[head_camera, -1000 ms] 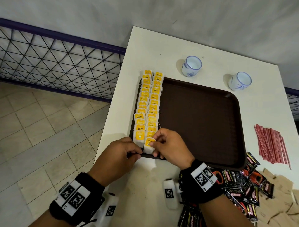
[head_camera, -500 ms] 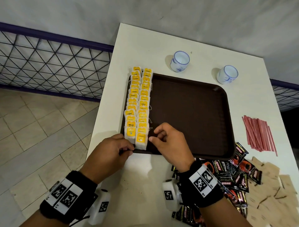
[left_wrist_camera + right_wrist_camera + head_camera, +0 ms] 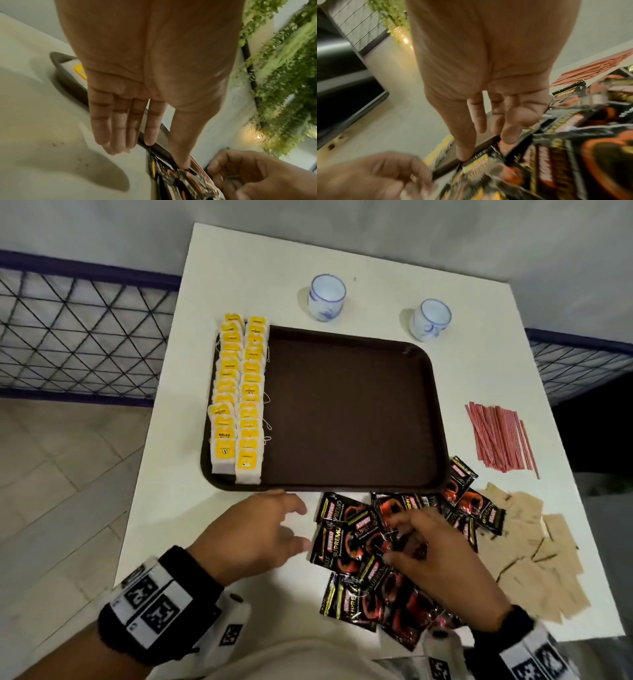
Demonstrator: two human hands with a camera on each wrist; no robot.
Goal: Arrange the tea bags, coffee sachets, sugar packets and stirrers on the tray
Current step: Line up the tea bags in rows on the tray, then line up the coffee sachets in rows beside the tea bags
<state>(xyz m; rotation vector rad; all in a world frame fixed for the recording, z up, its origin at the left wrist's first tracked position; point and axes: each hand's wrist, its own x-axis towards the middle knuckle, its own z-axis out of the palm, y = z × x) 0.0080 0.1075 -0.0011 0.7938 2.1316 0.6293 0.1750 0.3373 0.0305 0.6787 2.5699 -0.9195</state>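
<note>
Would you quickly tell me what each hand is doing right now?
Left hand: open, fingers straight, holding nothing.
Right hand: open over the coffee sachets, gripping nothing yet.

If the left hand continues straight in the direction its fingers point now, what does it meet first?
Most likely the coffee sachets: the left hand is open, fingers aimed at the pile's near edge. Its height above the table is unclear.

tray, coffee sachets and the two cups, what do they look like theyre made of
Tray: probably moulded plastic, matt dark brown, with rounded corners and a raised rim.
Coffee sachets: glossy foil or plastic film, with crinkled glints and serrated ends.
Cups: likely glazed ceramic, white with blue marks and a soft sheen.
</note>
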